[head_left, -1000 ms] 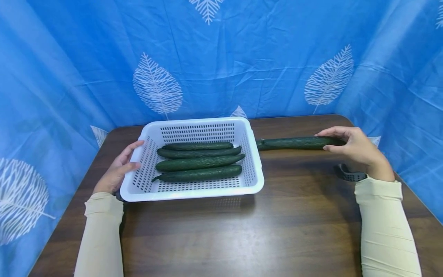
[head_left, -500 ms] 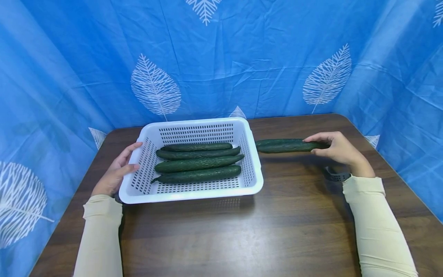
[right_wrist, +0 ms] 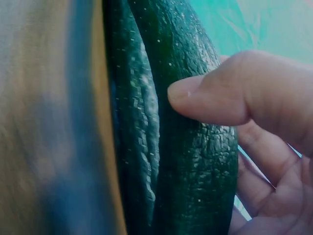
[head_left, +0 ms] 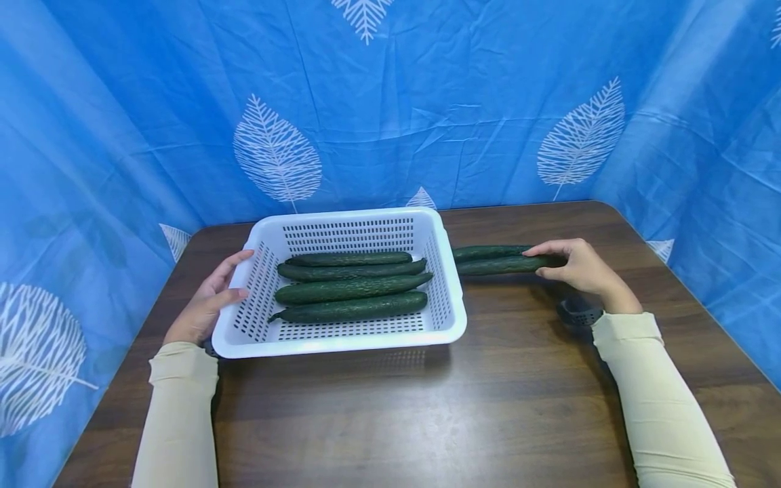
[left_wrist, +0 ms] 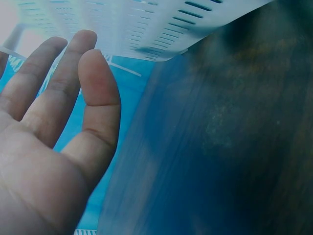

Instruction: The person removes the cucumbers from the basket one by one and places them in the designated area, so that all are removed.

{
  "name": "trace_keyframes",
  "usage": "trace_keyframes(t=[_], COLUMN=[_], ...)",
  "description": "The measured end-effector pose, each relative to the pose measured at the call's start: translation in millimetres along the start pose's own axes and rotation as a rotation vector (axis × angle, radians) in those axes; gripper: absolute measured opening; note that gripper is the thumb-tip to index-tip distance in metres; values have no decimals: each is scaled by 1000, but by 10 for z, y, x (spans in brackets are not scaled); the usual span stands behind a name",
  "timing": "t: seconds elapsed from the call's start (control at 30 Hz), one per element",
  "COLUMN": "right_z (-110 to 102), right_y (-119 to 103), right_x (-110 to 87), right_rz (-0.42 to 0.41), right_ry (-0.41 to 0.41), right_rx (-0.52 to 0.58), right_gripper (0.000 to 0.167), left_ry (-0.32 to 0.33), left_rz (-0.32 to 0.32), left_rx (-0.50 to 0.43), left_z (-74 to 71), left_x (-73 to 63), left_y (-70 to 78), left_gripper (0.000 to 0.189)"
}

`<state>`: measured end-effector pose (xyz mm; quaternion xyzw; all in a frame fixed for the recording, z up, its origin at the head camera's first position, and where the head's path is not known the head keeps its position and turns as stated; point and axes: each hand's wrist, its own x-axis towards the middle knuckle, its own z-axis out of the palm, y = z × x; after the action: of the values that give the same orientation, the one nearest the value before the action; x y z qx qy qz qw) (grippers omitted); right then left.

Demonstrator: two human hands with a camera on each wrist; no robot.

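My right hand (head_left: 579, 263) pinches the right end of a dark green cucumber (head_left: 497, 266), thumb on the near side. Just behind it lies a second cucumber (head_left: 485, 253); the right wrist view shows the two nearly side by side. The left ends of both are hidden by the white plastic basket (head_left: 342, 347). Inside that basket lie several cucumbers (head_left: 354, 289) in a row, lengthwise left to right. At its left side my left hand (head_left: 207, 298) touches the rim and wall, and the left wrist view shows its fingers (left_wrist: 54, 98) extended.
The brown wooden table (head_left: 390, 420) carries everything. A blue curtain (head_left: 396, 122) with white leaf prints hangs behind and at both sides. A dark strap-like device (head_left: 576, 312) sits at the right wrist.
My right hand has moved left and slightly nearer with its cucumber. Behind that cucumber, a second one now shows. The basket and my left hand stay in place.
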<state>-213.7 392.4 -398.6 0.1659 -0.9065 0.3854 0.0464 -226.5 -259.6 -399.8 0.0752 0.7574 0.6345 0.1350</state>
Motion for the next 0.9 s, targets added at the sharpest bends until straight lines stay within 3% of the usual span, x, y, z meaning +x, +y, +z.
trace_keyframes(t=[0.5,0.9], right_z=[178,297], right_y=[-24,30], right_x=[75,106], right_rz=[65,51], right_ry=[5,-13], right_rx=[1,-43], right_gripper=[37,36], left_ry=[-3,5], left_rz=[13,5], left_rx=[3,4], left_z=[-5,3], left_x=[-6,2], left_y=[3,0], left_gripper=[70,71])
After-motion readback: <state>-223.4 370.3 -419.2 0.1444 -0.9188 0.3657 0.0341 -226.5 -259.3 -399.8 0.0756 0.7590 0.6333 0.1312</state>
